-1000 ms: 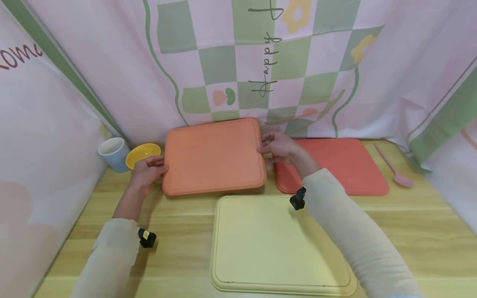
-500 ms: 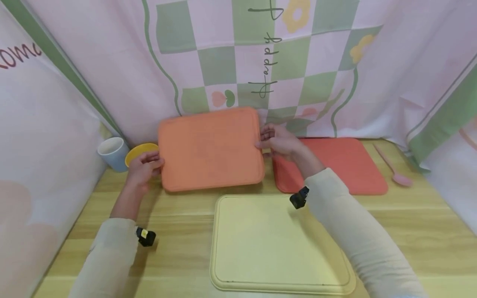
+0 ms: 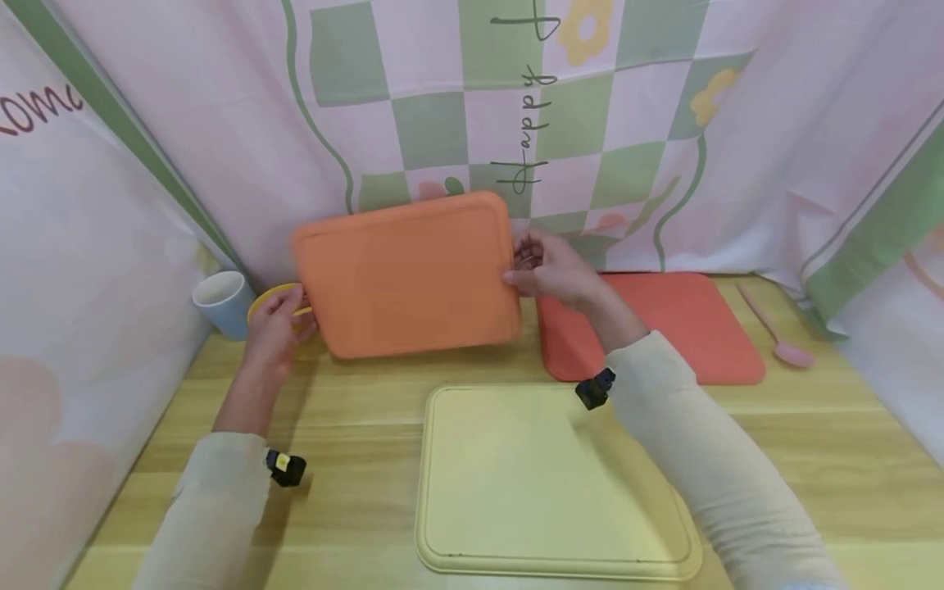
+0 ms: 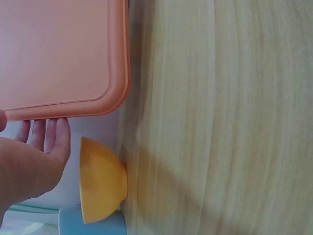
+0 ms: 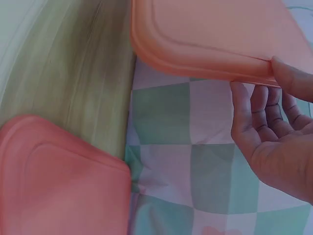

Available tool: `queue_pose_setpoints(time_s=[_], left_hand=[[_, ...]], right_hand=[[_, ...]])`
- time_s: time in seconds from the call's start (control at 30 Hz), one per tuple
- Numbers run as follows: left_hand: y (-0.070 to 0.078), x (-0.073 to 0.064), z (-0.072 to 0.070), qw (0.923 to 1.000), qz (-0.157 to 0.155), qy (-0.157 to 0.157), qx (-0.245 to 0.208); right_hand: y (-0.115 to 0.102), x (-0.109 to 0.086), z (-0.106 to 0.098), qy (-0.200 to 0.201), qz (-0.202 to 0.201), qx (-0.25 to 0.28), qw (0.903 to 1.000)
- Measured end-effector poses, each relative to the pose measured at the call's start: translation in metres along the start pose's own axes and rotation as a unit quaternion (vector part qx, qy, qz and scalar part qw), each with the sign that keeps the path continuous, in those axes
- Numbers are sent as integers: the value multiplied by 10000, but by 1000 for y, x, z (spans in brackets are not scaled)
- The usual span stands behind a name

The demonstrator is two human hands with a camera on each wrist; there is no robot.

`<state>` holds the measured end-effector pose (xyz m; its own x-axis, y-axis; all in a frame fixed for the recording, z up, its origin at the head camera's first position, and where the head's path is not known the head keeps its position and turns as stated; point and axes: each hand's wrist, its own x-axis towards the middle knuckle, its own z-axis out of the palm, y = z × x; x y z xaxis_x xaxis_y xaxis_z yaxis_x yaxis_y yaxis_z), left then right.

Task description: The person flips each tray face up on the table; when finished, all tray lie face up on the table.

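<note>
An orange rectangular tray with rounded corners is held up off the table, its face tilted toward me. My left hand grips its left edge, with the fingers behind the rim in the left wrist view. On the opposite edge, my right hand pinches the rim, thumb on the front and fingers behind, as the right wrist view shows. A yellow bowl stands just beyond my left hand, partly hidden by it in the head view. Below the raised tray lies a pale yellow tray, flat on the table.
A light blue cup stands beside the bowl at the back left. A red tray lies at the back right, partly under my right forearm. Further right is a pink spoon. A patterned curtain hangs behind the wooden table.
The orange tray has risen and tilted further upright, its left end shifting slightly left. Both hands have moved up with it, and the left hand now covers more of the bowl.
</note>
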<state>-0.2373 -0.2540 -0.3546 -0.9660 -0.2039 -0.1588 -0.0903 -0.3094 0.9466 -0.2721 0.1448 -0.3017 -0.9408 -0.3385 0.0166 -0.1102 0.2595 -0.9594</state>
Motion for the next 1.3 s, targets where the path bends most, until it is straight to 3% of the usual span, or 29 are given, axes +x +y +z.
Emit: queue_pose_setpoints(time_s=[0.17, 0.4, 0.53, 0.73, 0.87, 1.03, 1.3], left_hand=[[3, -3, -1, 9998, 5, -31, -206], [1, -5, -4, 9976, -60, -45, -686], [0, -4, -7, 9945, -118, 15, -1039], [1, -7, -13, 9909, -263, -325, -1276], [1, -9, -17, 9902, -401, -526, -1227], [2, -8, -19, 9905, -715, -465, -1083], [-6, -4, -21, 9950, -873, -423, 255]], right_hand=[[-5, -4, 1, -64, -763, -697, 9946], [-6, -7, 3, -251, -1611, -1561, 9742], [-4, -10, 5, -262, -1831, -1867, 9649], [-1, -14, 7, -66, -1922, -1967, 9614], [2, -15, 7, 118, -1932, -1974, 9610], [8, -15, 4, 177, -1912, -1910, 9626], [15, -15, 3, 270, -2054, -1597, 9652]])
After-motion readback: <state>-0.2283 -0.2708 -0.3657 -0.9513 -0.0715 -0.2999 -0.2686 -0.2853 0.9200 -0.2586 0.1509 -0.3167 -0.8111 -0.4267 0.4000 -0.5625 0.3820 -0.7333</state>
